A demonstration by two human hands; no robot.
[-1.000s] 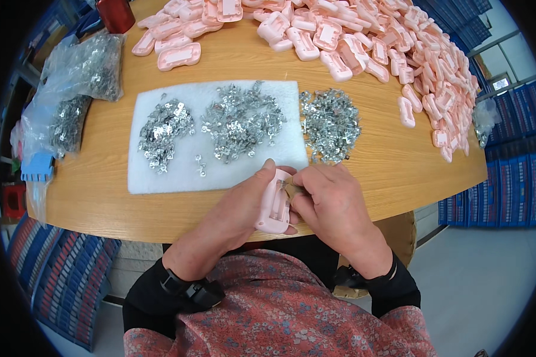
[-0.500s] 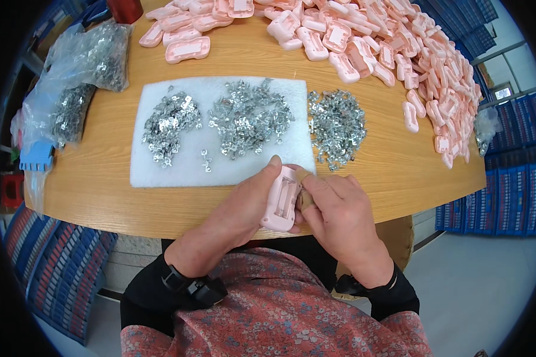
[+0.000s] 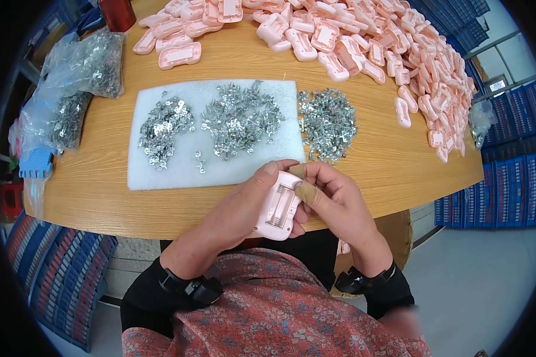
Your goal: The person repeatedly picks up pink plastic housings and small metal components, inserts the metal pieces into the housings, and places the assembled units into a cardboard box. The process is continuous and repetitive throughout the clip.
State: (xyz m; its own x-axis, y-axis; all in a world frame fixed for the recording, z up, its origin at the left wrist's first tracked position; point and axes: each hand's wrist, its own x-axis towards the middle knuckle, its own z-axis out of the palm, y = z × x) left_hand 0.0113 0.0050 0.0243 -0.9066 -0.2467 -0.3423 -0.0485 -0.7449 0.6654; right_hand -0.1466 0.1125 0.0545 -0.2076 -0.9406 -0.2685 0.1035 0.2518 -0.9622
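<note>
My left hand [image 3: 244, 202] is closed round a pale pink plastic battery housing [image 3: 269, 231], held above the table's near edge with its open battery compartment facing up. Thin metal shows along the slots of the compartment. My right hand [image 3: 339, 202], with tan coverings on thumb and forefinger, pinches at the compartment's upper right corner; whatever lies between those fingertips is hidden. Just beyond is a white foam pad [image 3: 173, 180] bearing a left pile of small metal contact plates [image 3: 164, 128], a middle pile [image 3: 241, 122] and a few loose contacts [image 3: 201, 162].
Another pile of metal contacts [image 3: 327, 125] lies on the wood right of the pad. Many pink housings [image 3: 420, 65] are heaped along the far and right side. Clear bags of metal parts [image 3: 104, 65] and a red container [image 3: 120, 15] stand left. Blue racks [image 3: 512, 190] flank the table.
The pink housing has turned a little and shows more of its compartment. My right thumb and forefinger have shifted from its right side to the upper right corner.
</note>
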